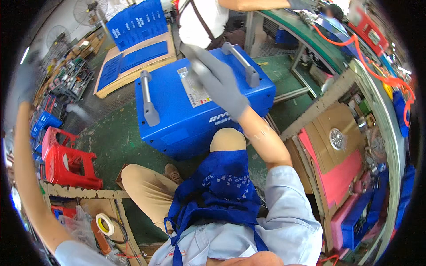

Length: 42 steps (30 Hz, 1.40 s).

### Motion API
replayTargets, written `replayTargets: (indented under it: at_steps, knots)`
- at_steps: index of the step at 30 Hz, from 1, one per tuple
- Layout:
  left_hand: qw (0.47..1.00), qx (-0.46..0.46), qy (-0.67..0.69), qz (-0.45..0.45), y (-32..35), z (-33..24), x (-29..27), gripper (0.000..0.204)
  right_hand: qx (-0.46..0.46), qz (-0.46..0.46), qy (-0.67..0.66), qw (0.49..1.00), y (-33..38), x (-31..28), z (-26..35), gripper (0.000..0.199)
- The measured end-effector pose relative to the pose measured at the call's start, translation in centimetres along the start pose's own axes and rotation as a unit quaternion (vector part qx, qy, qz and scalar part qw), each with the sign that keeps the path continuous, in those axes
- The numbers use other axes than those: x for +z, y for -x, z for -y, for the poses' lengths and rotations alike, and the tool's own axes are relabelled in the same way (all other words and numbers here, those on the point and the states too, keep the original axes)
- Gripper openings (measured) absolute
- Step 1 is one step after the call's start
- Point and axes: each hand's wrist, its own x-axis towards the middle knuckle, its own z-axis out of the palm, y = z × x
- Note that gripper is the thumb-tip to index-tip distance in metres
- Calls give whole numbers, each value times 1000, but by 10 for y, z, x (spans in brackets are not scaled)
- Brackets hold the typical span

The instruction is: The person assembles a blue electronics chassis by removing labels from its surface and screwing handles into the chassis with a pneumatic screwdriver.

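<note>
Sitting before the knees [228, 140], a boxy blue case [171, 104] bears two silver handles [147, 95] and a pale label [191, 91]; right hand [220, 82] above, left hand [27, 83] well apart; whether either holds anything I cannot tell
</note>
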Motion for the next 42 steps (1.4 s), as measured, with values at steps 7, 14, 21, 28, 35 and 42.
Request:
replayTargets:
  at_steps: [7, 14, 21, 28, 35, 42]
  knots:
    - [888, 14, 408, 214, 128, -327, 115, 35, 305, -105, 35, 946, 125, -85, 27, 35]
    - [752, 57, 583, 302, 183, -456, 139, 22, 388, -45, 64, 918, 110, -62, -24, 39]
    - [709, 124, 632, 286, 168, -488, 174, 23, 439, -56, 71, 894, 95, -46, -45, 42]
    - [729, 148, 617, 257, 167, -491, 177, 20, 469, -62, 91, 876, 91, -44, -48, 42]
    - [741, 149, 609, 240, 168, -491, 178, 17, 488, -65, 125, 862, 87, -38, -41, 43]
    - [740, 161, 608, 239, 169, -492, 179, 16, 477, -70, 120, 868, 89, -35, -46, 43]
